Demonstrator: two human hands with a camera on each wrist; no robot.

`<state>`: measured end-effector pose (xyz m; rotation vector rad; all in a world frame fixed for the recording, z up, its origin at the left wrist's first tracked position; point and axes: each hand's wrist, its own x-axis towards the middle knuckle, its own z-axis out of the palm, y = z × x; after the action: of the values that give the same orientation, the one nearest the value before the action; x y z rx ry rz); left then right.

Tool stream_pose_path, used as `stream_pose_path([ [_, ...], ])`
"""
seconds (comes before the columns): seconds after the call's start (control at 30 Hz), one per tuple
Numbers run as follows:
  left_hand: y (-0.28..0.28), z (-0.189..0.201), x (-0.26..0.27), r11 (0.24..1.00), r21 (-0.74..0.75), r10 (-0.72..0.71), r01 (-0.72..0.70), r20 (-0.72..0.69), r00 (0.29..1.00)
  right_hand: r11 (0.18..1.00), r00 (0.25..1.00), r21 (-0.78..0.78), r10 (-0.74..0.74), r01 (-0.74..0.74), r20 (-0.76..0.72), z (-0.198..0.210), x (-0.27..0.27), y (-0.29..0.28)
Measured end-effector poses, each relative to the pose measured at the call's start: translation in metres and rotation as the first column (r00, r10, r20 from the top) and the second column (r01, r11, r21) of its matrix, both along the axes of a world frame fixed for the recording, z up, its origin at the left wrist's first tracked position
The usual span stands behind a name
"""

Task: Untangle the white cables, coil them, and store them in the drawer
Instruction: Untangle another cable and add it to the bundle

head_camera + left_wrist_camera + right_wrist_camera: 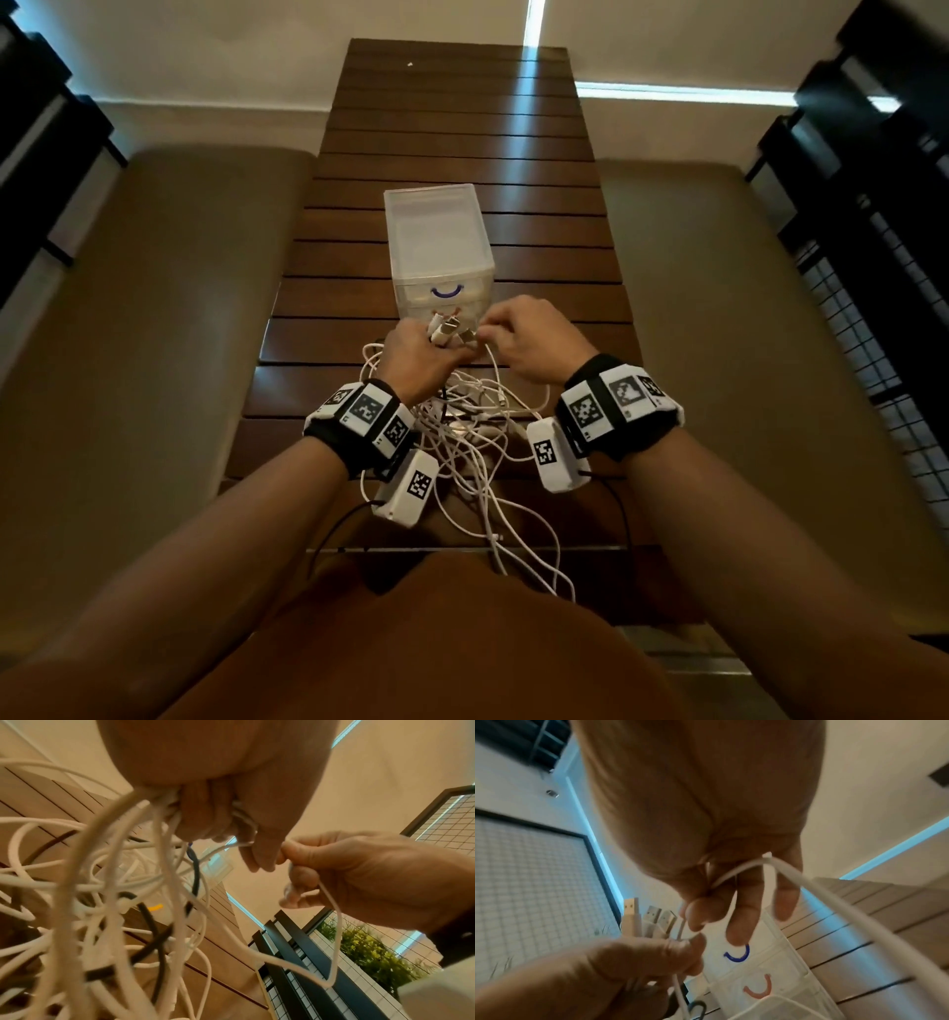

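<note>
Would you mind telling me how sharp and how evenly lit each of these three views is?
Head view: dim and warm, glare streaks on the slatted table, edges bowed by the wide lens, hands fairly sharp. Left wrist view: the white cables nearest the lens are blurred, the right hand clearer. Right wrist view: soft throughout, the palm dark against blue-tinted light; the USB plugs are only roughly legible.

3 USB plugs (646,920), 1 drawer unit (439,246)
</note>
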<state>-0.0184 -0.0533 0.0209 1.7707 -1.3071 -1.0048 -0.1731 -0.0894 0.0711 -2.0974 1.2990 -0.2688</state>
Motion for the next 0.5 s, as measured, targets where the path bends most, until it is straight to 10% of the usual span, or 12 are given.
stream_pose_path([
  [0.2, 0.009, -0.018, 0.019, 0.998, 0.066, 0.025, -0.022, -0.036, 0.999, 0.953, 0.774, 0.016, -0.256, 0.304, 0.579, 0.014, -0.019, -0.02],
  [0.37, 0.01, -0.016, 0.011, 0.999, 0.032, -0.034, 0.032, 0.083, 0.996, 0.909, 0.911, -0.096, -0.391, 0.405, 0.132, -0.017, -0.043, -0.039],
  [0.5, 0.007, -0.015, 0.004, 0.988, 0.046, -0.151, 0.145, 0.151, 0.977, 0.995, 0.985, -0.081, -0.062, 0.05, -0.159, -0.022, -0.03, -0.009],
])
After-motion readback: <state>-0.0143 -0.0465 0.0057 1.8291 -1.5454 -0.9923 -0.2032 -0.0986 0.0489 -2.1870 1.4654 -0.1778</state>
